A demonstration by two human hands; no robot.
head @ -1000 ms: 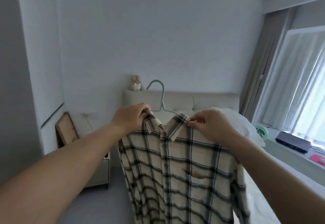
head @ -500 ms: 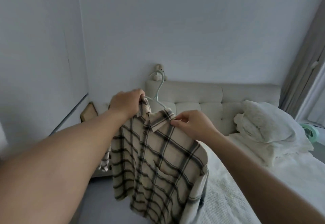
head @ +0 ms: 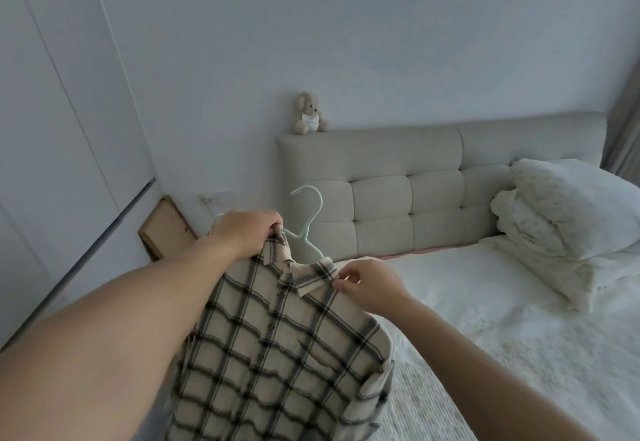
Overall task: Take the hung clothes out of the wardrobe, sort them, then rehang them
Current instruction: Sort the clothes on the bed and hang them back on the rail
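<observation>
A beige shirt with dark checks [head: 277, 343] hangs in front of me on a pale green hanger [head: 309, 218], tilted down to the right over the bed's near edge. My left hand [head: 244, 234] grips the shirt's left shoulder and the hanger arm under it. My right hand [head: 367, 284] pinches the right collar tip between thumb and fingers. The hanger's hook stands free above the collar. The lower shirt runs out of view at the bottom.
A white bed [head: 485, 319] fills the right side, with a padded grey headboard [head: 433, 191] and stacked pillows [head: 568, 218]. A teddy bear [head: 309, 114] sits on the headboard. White wardrobe doors [head: 52, 128] line the left. A wooden board [head: 166, 229] leans in the corner.
My view has swung left and down, away from the window. The shirt and both hands have come lower, toward the bed, and the shirt now tilts to the right. Both grips hold.
</observation>
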